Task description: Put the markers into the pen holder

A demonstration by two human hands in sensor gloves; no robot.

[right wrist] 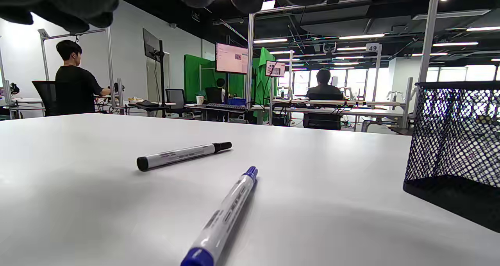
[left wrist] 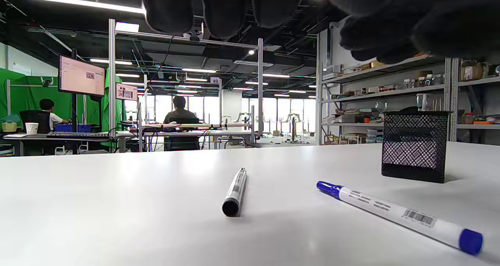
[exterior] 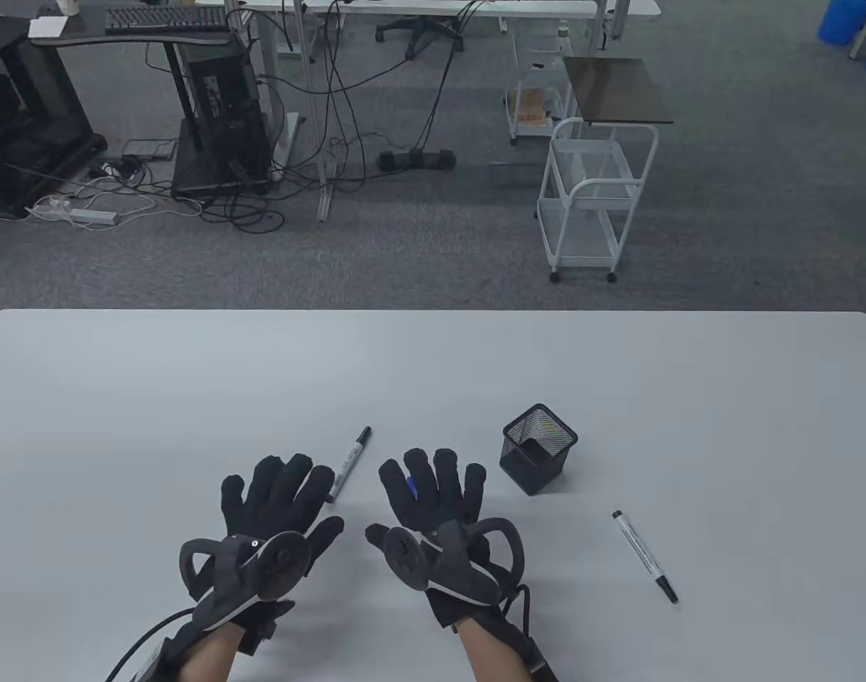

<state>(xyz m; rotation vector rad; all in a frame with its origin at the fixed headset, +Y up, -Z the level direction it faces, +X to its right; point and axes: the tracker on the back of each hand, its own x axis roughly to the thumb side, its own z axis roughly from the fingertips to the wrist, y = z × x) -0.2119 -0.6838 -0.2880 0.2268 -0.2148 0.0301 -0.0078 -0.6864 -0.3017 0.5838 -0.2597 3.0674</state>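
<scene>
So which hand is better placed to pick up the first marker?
Right, probably. The right hand hovers open directly over the blue-capped marker, with the mesh pen holder close on its side; the left hand sits farther away.

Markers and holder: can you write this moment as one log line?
markers: blue, two black, on table | holder: empty | hands: open, hovering

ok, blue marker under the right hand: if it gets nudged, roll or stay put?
Probably rolls: the blue marker has a round barrel, lies flat on the smooth white table, and no clip shows. It looks rigid and likely light, so a pinch should lift it without flexing. The glossy barrel may slip in the gloved right hand hovering above it.
</scene>
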